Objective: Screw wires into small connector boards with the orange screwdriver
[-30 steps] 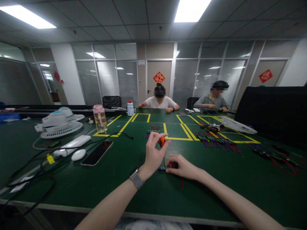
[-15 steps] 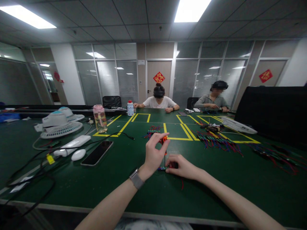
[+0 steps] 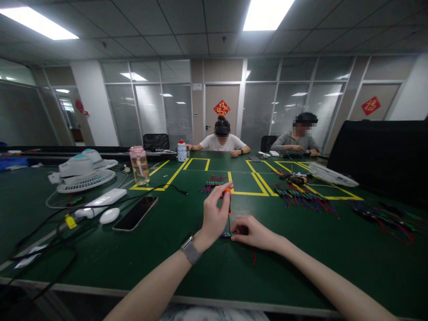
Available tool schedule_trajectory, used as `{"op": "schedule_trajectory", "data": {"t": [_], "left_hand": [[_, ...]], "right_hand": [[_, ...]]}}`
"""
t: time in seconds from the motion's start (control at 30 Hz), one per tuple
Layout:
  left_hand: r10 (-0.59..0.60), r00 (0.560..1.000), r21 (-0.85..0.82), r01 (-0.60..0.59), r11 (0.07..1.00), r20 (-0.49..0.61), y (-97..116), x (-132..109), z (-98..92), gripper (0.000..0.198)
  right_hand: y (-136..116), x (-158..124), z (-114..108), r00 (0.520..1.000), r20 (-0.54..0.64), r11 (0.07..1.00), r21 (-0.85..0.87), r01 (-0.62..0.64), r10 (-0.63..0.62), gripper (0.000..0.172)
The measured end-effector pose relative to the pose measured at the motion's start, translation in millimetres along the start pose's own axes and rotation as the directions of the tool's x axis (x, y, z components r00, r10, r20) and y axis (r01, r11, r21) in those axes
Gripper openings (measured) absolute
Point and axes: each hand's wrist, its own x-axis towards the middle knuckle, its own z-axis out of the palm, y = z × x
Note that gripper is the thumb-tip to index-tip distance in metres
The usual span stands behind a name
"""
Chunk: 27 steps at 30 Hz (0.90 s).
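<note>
My left hand (image 3: 216, 209) has its thumb and fingers closed round the orange and black handle of a screwdriver (image 3: 229, 213). The screwdriver stands upright, its thin shaft running down to a small green circuit board (image 3: 226, 235) on the table. At the right end of that board, my right hand (image 3: 250, 230) pinches it, with the fingers hiding part of the board and its wires. A red wire (image 3: 254, 257) pokes out below my right hand. Exactly where the screwdriver's tip sits on the board is too small to tell.
Wired circuit boards lie in a small pile (image 3: 214, 183) ahead and in a bigger pile (image 3: 301, 196) to the right. A phone (image 3: 136, 214), a white mouse (image 3: 109, 216), cables and a bottle (image 3: 139, 166) are on the left. Two people sit across the green table (image 3: 160, 272).
My left fingers have straightened a little and shifted slightly around the screwdriver handle. My right hand and the circuit board have stayed in place.
</note>
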Motion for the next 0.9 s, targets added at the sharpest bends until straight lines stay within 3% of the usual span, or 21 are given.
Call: {"op": "schedule_trajectory", "data": {"t": [0.27, 0.57, 0.77, 0.9], "left_hand": [[0.100, 0.994, 0.124, -0.093, 0.988, -0.049, 5.5, 3.2, -2.6, 0.017], [-0.012, 1.000, -0.025, 0.012, 1.000, -0.018, 2.3, 0.1, -1.2, 0.029], [0.072, 0.996, 0.095, -0.067, 0.993, -0.048, 4.2, 1.8, -1.8, 0.016], [0.079, 0.997, 0.076, -0.078, 0.994, -0.007, 5.1, 1.5, -3.1, 0.023]], "right_hand": [[0.6, -0.1, 0.0, 1.000, 0.005, 1.000, -0.001, 0.009, -0.009, 0.016], [1.5, -0.6, -0.2, 1.000, 0.001, 1.000, 0.006, 0.009, -0.009, 0.017], [2.9, -0.5, 1.0, 1.000, -0.006, 1.000, 0.008, -0.002, 0.003, 0.018], [2.9, -0.9, 1.5, 1.000, -0.004, 0.999, 0.028, -0.026, 0.026, 0.020]]}}
